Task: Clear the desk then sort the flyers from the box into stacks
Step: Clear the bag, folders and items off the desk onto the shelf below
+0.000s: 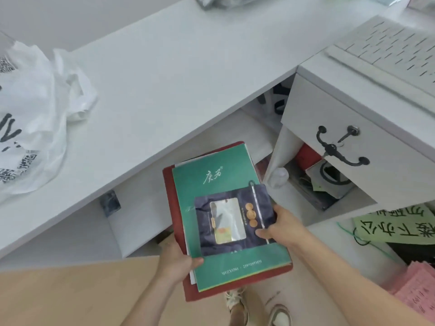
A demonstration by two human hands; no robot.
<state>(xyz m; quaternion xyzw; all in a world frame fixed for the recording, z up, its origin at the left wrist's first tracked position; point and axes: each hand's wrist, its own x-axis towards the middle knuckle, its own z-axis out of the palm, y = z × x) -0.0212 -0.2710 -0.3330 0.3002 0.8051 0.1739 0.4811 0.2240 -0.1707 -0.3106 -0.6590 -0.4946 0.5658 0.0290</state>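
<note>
I hold a pile of papers in front of the white desk: a dark red folder underneath, a green booklet with white script on it, and a dark navy pouch with a clear window on top. My left hand grips the pile's near left edge, thumb on the green cover. My right hand holds the right edge, thumb pressing the navy pouch. The pile hovers over an open shelf below the desktop.
A white plastic bag with black print lies on the desk's left. At right, a drawer with a black handle and key stands above an open compartment of clutter. Pink flyers and a green sign lie at the lower right.
</note>
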